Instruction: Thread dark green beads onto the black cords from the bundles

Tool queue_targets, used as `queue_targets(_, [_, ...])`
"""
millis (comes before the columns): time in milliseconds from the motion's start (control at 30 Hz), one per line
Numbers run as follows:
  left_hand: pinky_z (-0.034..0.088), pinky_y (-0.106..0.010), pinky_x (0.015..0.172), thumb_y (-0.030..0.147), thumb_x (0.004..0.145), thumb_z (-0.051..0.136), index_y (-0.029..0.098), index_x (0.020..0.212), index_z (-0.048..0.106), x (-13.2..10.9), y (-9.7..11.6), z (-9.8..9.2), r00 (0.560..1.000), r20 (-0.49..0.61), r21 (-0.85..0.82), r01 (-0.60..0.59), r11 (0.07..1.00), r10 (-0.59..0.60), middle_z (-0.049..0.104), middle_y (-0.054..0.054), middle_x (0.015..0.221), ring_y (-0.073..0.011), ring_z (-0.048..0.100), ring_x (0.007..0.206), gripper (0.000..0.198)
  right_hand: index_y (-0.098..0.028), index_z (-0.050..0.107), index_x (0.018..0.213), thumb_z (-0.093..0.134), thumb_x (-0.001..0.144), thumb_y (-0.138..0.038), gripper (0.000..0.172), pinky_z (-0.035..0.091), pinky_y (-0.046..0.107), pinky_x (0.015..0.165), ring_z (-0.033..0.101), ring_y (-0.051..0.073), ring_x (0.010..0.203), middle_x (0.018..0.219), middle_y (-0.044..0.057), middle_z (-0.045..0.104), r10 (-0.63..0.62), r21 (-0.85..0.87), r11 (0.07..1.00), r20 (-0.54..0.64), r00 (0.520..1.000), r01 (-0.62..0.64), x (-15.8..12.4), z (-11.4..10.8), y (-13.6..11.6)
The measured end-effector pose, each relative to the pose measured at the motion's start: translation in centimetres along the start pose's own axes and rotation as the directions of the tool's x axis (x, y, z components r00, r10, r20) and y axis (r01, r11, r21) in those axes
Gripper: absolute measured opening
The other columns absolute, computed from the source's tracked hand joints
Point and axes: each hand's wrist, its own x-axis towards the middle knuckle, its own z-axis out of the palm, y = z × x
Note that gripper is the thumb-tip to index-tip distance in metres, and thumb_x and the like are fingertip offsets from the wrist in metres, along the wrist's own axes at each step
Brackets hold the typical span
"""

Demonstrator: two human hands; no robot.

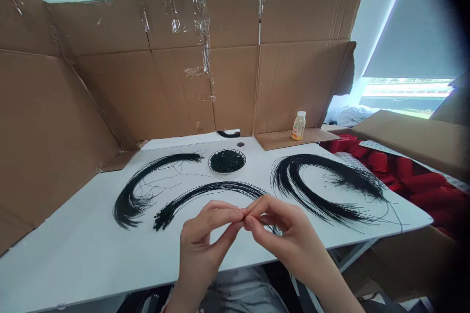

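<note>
My left hand and my right hand meet above the white table, their fingertips pinching something small. A thin black cord runs out from under my right hand, and the fingers hide the pinched part. Just beyond my hands lies a bundle of thin black cords with knotted or beaded ends at its left. A second curved bundle lies to the left and a larger one to the right. A round dish of small black pieces sits at the back.
Taped cardboard sheets stand along the back and left of the table. A small bottle with a white cap stands on a cardboard piece at the back right. Beyond the right table edge, a box holds red objects.
</note>
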Motion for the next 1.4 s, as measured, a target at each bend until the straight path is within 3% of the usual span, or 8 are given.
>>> queue_targets(133, [0.062,-0.035,0.084,0.007,0.087,0.076,0.033,0.099,0.085,-0.2,0.0,0.2,0.994,-0.009,-0.120,0.111,0.987,-0.112,0.085,-0.004,0.101,-0.0222,0.076,0.094,0.029,-0.021,0.069,0.077,0.065,0.090,-0.017,0.014,0.061,0.026,0.076,0.069,0.016,0.079,0.078,0.000,0.072,-0.025,0.025,0.999,-0.019,1.000,0.025,0.1,0.1,0.1])
queue_targets(300, [0.061,-0.031,0.080,0.020,0.084,0.083,0.030,0.090,0.086,-0.3,0.2,0.3,0.954,-0.141,-0.236,0.227,0.945,-0.264,0.084,-0.005,0.089,-0.0213,0.076,0.087,0.012,-0.021,0.069,0.075,0.068,0.088,-0.018,0.013,0.062,0.028,0.075,0.070,0.017,0.078,0.080,0.002,0.073,-0.032,0.031,0.999,-0.066,0.997,0.034,0.0,0.2,0.0])
queue_targets(500, [0.058,-0.022,0.072,0.020,0.085,0.082,0.030,0.088,0.086,-0.2,0.2,0.0,0.951,-0.186,-0.174,0.215,0.961,-0.247,0.080,-0.002,0.081,-0.0154,0.071,0.078,0.011,-0.021,0.069,0.076,0.070,0.087,-0.020,0.012,0.064,0.028,0.074,0.069,0.017,0.076,0.085,0.004,0.075,-0.049,0.070,0.996,-0.174,0.983,0.062,-0.4,0.5,-0.3])
queue_targets(700, [0.057,-0.020,0.072,0.018,0.087,0.080,0.031,0.090,0.085,-0.1,0.2,0.5,0.962,-0.135,-0.188,0.209,0.960,-0.236,0.078,-0.001,0.083,-0.0141,0.069,0.080,0.015,-0.022,0.071,0.078,0.069,0.087,-0.015,0.011,0.065,0.029,0.075,0.071,0.018,0.084,0.090,0.004,0.076,-0.088,0.114,0.988,-0.171,0.981,0.108,-0.6,1.2,0.1])
queue_targets(867, [0.057,-0.020,0.069,0.017,0.086,0.081,0.031,0.090,0.085,-0.2,0.2,0.7,0.960,-0.157,-0.197,0.198,0.960,-0.230,0.077,-0.002,0.082,-0.0142,0.069,0.078,0.015,-0.022,0.071,0.079,0.067,0.089,-0.014,0.014,0.066,0.032,0.075,0.072,0.019,0.082,0.090,0.004,0.076,-0.127,0.078,0.987,-0.173,0.977,0.142,-0.7,1.3,0.2])
queue_targets(1400, [0.058,-0.020,0.072,0.017,0.086,0.080,0.031,0.092,0.086,-0.4,0.2,0.6,0.963,-0.145,-0.195,0.197,0.961,-0.227,0.078,-0.003,0.083,-0.0147,0.070,0.080,0.016,-0.022,0.069,0.079,0.067,0.089,-0.014,0.012,0.066,0.028,0.073,0.072,0.017,0.080,0.090,0.004,0.076,-0.118,0.068,0.989,-0.194,0.974,0.134,-0.8,1.3,0.3])
